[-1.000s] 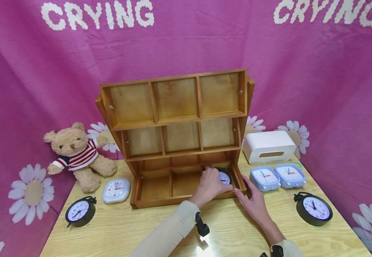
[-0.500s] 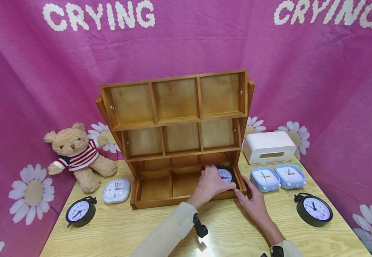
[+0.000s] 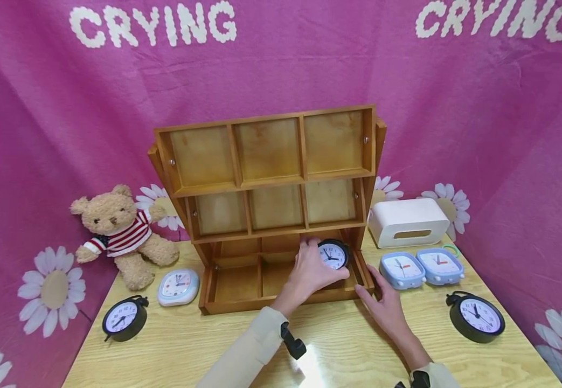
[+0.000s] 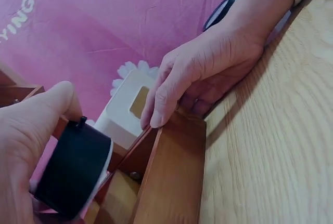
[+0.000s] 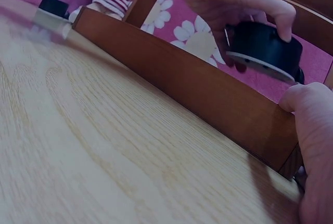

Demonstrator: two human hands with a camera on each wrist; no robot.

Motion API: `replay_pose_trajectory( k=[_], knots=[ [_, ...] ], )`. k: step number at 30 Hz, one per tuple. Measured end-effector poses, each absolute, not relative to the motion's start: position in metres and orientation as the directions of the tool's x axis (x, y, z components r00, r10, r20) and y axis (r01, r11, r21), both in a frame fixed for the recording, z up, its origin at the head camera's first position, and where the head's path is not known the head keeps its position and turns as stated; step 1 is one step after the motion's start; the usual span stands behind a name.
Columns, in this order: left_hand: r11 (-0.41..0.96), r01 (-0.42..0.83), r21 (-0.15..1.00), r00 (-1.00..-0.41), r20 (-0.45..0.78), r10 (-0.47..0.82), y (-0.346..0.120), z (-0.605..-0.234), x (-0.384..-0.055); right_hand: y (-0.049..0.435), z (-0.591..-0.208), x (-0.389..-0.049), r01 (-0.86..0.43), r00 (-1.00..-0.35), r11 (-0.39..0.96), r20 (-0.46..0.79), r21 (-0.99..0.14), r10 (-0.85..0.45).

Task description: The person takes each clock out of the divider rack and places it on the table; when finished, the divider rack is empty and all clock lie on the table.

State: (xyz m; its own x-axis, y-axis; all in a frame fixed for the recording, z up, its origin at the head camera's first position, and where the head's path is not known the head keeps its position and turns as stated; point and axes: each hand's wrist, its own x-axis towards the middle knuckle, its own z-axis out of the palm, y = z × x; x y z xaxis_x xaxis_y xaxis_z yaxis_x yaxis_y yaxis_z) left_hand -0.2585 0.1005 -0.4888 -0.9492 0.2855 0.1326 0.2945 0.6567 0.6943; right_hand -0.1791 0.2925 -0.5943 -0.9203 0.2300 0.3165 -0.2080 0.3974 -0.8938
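My left hand (image 3: 308,272) grips a round black alarm clock (image 3: 333,255) by its sides, thumb in front and fingers behind. Its white dial faces up toward the head camera, tilted, over the right compartment of the bottom tray. In the right wrist view the clock (image 5: 268,50) is raised above the tray's front wall (image 5: 192,81). That tray belongs to a brown wooden three-tier display shelf (image 3: 267,151). My right hand (image 3: 386,308) holds the tray's front right corner, with the thumb on the front edge and the fingers along the side wall.
A teddy bear (image 3: 127,231), a pale blue clock (image 3: 178,287) and a black alarm clock (image 3: 124,318) are on the left. At right are two blue clocks (image 3: 402,269), a white tissue box (image 3: 409,221) and another black alarm clock (image 3: 476,317). Pink cloth hangs behind.
My left hand has lifted the black alarm clock up out of the bottom right compartment, so more of its dial shows. The right hand has stayed at the tray corner.
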Motion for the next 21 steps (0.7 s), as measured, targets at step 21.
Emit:
replay_pose_trajectory(
  k=[21],
  knots=[
    [0.528, 0.438, 0.728, -0.877, 0.475, 0.074, 0.014, -0.511, -0.224, 0.29, -0.593, -0.178, -0.212, -0.921, 0.37, 0.311, -0.904, 0.233]
  ],
)
